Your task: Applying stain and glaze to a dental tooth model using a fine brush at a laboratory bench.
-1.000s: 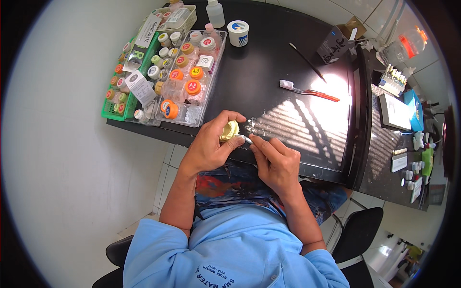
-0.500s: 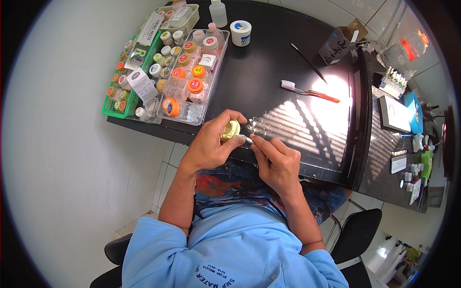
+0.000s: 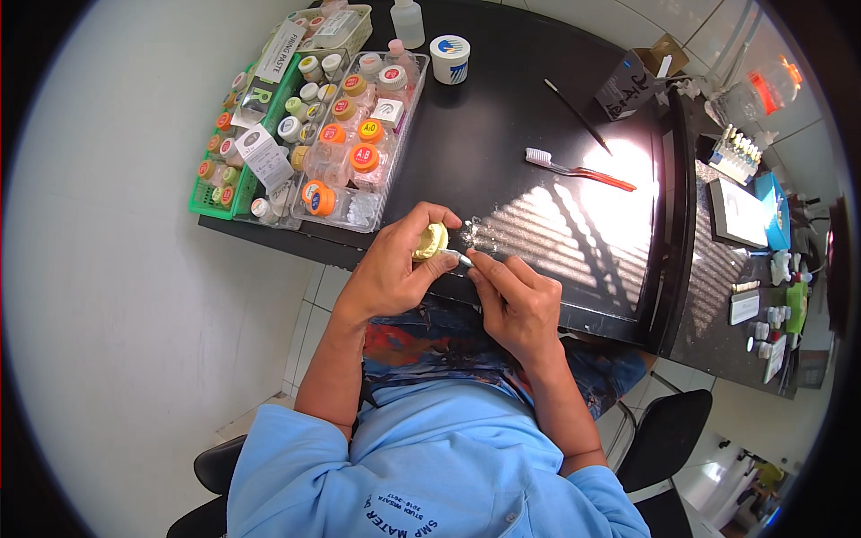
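A pale yellow dental cast (image 3: 432, 240) is gripped by my left hand (image 3: 392, 264), its fingers curled round the far side and its thumb along the near edge. My right hand (image 3: 520, 294) pinches a slim silver tool (image 3: 464, 260), perhaps a handpiece or a carving knife; its exact kind is hidden by the fingers. The tool's tip meets the cast's near right edge beside my left thumb. White crumbs and dust (image 3: 480, 235) lie on the black table just beyond the hands.
Trays of capped jars (image 3: 363, 161) and a green basket (image 3: 208, 199) fill the table's left side. Farther back stand a white tub (image 3: 449, 61) and a squeeze bottle (image 3: 408, 24). A red toothbrush (image 3: 583, 172), a thin brush (image 3: 577, 117) and a dark box (image 3: 621, 87) lie toward the right.
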A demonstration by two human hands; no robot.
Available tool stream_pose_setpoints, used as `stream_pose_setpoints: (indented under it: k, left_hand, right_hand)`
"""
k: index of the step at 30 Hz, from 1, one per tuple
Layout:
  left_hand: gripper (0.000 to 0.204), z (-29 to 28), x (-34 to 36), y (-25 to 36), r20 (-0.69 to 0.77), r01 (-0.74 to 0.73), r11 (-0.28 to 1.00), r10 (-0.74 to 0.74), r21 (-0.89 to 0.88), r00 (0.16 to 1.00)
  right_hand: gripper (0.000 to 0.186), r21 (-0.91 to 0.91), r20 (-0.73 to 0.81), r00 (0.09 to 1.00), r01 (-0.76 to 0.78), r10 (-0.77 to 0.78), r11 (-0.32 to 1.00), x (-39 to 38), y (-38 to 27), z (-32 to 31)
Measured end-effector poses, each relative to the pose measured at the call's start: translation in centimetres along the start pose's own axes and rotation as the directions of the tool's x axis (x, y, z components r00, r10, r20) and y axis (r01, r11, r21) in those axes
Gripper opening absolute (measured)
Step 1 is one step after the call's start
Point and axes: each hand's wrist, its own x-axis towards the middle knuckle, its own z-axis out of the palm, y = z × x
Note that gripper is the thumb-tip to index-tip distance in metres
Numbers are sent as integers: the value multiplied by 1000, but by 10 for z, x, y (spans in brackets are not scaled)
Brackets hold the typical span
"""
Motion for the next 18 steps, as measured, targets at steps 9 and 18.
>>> stream_pose_setpoints:
  k: [9, 18]
  left_hand:
    - [39, -1, -1, 1, 5, -14, 1000, 14, 16, 1000]
    - [34, -4, 1, 8, 31, 36, 999, -37, 18, 999]
  right_hand:
    - [25, -2, 7, 1000, 8, -8, 1000, 1, -1, -1]
    - [26, -7, -4, 1000, -14, 14, 1000, -1, 0, 0]
